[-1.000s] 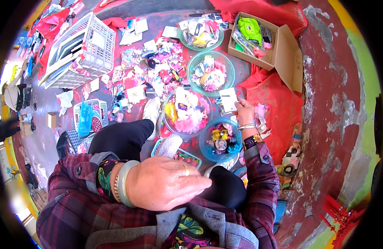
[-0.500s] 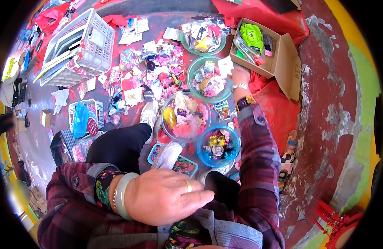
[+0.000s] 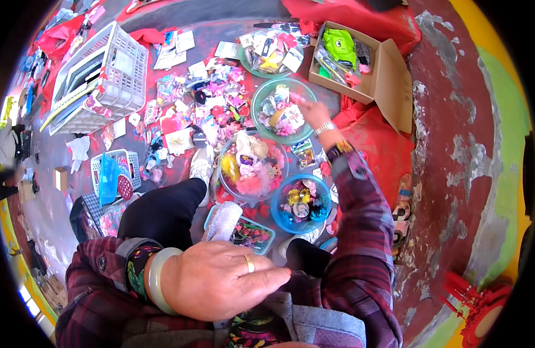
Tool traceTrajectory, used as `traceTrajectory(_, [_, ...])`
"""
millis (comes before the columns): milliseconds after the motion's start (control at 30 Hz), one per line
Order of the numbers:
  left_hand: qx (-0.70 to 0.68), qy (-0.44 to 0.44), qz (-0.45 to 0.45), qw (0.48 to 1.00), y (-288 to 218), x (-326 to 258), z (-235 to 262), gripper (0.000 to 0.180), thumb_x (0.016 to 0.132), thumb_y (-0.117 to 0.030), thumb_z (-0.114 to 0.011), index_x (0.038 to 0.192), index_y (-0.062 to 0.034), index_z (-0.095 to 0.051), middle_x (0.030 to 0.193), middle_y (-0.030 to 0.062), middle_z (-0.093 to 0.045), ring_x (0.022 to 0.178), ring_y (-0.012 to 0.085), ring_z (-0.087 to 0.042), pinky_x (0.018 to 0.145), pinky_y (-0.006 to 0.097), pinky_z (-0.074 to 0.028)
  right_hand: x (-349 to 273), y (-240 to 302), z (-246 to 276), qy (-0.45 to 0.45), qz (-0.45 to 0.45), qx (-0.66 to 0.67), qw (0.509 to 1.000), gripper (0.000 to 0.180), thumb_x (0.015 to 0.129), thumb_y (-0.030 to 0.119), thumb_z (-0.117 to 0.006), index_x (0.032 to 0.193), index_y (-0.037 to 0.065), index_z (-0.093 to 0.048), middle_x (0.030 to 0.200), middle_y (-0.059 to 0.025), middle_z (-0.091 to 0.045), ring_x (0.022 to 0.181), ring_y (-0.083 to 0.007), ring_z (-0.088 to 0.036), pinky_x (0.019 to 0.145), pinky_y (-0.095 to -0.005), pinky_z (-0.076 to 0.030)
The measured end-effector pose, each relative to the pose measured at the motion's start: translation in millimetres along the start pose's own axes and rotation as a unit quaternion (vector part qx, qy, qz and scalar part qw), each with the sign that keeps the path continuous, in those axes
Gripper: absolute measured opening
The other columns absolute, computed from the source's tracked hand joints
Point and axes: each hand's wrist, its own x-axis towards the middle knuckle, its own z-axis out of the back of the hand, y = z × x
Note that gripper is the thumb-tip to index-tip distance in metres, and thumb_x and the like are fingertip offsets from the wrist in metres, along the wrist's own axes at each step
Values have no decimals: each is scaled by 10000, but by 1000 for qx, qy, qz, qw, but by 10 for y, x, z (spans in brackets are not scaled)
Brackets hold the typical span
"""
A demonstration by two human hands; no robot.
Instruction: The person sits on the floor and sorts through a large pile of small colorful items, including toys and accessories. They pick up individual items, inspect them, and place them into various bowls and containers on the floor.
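Note:
My right hand point(image 3: 317, 115) reaches over the right rim of a green clear bowl point(image 3: 257, 119) holding pink and white hair accessories point(image 3: 284, 115). Its fingertips blur against something pink, so I cannot tell whether they grip it. In the lower middle, my left hand point(image 3: 218, 281) is palm down with its fingers folded together over my lap. Whatever it holds, if anything, is hidden beneath it. A silvery sparkly roll-shaped thing point(image 3: 224, 221) sticks up just beyond its knuckles; contact cannot be made out. A white card point(image 3: 292, 60) lies in the farther green bowl point(image 3: 244, 61).
Nearer bowls hold fluffy hair ties point(image 3: 253, 165) and shiny bows point(image 3: 302, 206). A shallow tray point(image 3: 261, 248) lies between my legs. Small accessories point(image 3: 215, 101) cover the floor. A white crate point(image 3: 128, 75) stands far left, an open cardboard box point(image 3: 366, 87) far right.
The white card has left my right hand and now lies in the farther bowl. That hand has moved slightly left and nearer, over the middle green bowl. The whole view has shifted a little.

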Motion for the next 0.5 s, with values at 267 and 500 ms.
traceTrajectory(267, [-6, 51, 10, 999, -20, 108, -140, 267, 629, -10, -624, 895, -2, -597, 730, 78, -602, 584, 213, -587, 507, 300, -464, -2379, -2026, 299, -176, -373, 311, 856, 136, 790, 80, -526, 862, 9, -616, 726, -62, -615, 583, -165, -591, 490, -252, -475])
traceTrajectory(500, [-37, 125, 31, 991, 0, 370, -341, 308, 626, 55, -607, 932, 44, -568, 742, 135, -588, 583, 241, -586, 511, 294, -472, -3496, -2718, -19, -244, -513, 194, 800, 233, 720, 137, -603, 934, 45, -624, 688, -91, -614, 578, -207, -594, 498, -298, -475])
